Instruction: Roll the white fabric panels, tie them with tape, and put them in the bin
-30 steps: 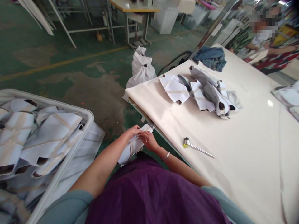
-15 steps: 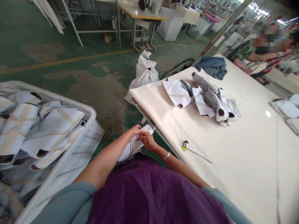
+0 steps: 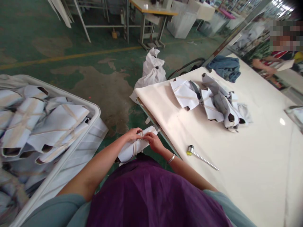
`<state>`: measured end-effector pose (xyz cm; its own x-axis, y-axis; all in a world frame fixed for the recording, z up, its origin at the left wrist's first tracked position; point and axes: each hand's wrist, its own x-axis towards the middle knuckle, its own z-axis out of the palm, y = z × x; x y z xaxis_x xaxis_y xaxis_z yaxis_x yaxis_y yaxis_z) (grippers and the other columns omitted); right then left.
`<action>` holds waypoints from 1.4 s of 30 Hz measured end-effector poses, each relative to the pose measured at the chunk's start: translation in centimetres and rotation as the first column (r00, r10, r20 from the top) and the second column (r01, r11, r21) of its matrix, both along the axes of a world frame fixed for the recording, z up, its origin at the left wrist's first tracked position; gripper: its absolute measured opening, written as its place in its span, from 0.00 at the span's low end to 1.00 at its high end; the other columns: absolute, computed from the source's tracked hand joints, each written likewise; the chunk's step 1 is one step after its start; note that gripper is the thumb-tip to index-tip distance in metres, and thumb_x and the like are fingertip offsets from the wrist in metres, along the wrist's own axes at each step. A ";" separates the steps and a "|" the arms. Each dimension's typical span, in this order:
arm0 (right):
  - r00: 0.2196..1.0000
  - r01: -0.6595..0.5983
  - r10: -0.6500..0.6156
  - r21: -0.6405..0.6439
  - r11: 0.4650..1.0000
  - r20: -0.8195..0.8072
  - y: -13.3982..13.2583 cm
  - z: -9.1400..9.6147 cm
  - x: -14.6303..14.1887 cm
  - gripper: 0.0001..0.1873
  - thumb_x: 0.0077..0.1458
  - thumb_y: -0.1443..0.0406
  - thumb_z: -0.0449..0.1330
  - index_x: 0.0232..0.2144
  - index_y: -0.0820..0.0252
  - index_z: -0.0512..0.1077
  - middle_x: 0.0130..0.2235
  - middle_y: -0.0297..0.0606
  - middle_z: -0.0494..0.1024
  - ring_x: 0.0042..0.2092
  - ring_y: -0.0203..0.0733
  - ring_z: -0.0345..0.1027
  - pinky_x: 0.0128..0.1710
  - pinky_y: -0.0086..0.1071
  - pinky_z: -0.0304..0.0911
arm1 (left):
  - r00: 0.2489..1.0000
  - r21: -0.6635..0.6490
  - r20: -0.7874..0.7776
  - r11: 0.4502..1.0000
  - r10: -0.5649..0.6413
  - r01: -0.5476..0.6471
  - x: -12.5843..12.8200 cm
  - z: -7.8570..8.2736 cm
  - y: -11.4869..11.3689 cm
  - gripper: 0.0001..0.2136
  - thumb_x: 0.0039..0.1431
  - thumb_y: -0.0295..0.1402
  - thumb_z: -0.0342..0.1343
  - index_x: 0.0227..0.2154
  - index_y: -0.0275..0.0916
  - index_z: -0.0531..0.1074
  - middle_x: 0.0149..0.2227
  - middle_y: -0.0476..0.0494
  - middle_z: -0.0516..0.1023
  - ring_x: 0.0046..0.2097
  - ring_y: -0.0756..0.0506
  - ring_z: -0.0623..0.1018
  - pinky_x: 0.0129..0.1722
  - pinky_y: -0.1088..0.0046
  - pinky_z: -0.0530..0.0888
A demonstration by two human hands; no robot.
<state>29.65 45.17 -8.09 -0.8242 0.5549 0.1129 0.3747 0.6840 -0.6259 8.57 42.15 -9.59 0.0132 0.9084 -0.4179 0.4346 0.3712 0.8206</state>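
Between my body and the table edge is a white sewn fabric piece (image 3: pixel 134 150) with beige tape seams across it. My left hand (image 3: pixel 133 135) grips its upper side with bent fingers. Close beside it, my right hand (image 3: pixel 152 140), a bracelet on its wrist, pinches the same piece near the seam. The two hands' fingertips almost meet. The far end of the piece lies against the table's edge, and its near end reaches my purple apron (image 3: pixel 151 192). Whatever is under the fingers is hidden.
On the cream-topped table (image 3: pixel 255 164) lie a small hammer (image 3: pixel 203 158), a heap of similar white pieces (image 3: pixel 209 104) and blue cloth (image 3: pixel 224 68). A bin (image 3: pixel 96 110) full of such pieces stands left. A tied white sack (image 3: pixel 152 71) sits beyond the corner; a co-worker's arm (image 3: pixel 264 66) shows far right.
The view has swung slightly left, so the table things appear further right. My left hand has shifted a little left along the fabric piece, and both hands still hold it.
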 end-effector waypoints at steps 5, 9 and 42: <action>0.996 -0.025 0.019 0.073 0.997 0.084 -0.9 0.6 -0.7 0.21 0.57 0.74 0.51 0.50 0.54 0.72 0.49 0.44 0.73 0.49 0.47 0.63 0.50 0.40 0.60 | 0.998 -0.047 0.045 0.998 -0.034 0.036 -0.2 -0.1 0.6 0.20 0.39 0.33 0.65 0.40 0.38 0.74 0.40 0.45 0.79 0.43 0.43 0.76 0.45 0.72 0.70; 0.998 -0.057 0.056 0.016 0.998 0.026 -1.3 0.5 -1.1 0.24 0.54 0.77 0.50 0.48 0.55 0.73 0.50 0.42 0.72 0.50 0.45 0.61 0.53 0.40 0.58 | 0.997 -0.055 0.072 0.998 -0.033 0.037 -0.3 -0.3 0.6 0.20 0.40 0.31 0.63 0.41 0.37 0.74 0.39 0.44 0.79 0.41 0.44 0.76 0.43 0.72 0.71; 0.998 -0.057 0.059 -0.072 0.996 0.021 -3.2 0.5 -2.1 0.14 0.56 0.74 0.53 0.33 0.56 0.77 0.42 0.39 0.73 0.52 0.45 0.60 0.52 0.40 0.57 | 0.999 -0.037 0.042 0.999 0.031 -0.030 -0.4 -1.3 -0.4 0.25 0.42 0.34 0.64 0.47 0.36 0.71 0.47 0.40 0.78 0.49 0.42 0.75 0.50 0.68 0.71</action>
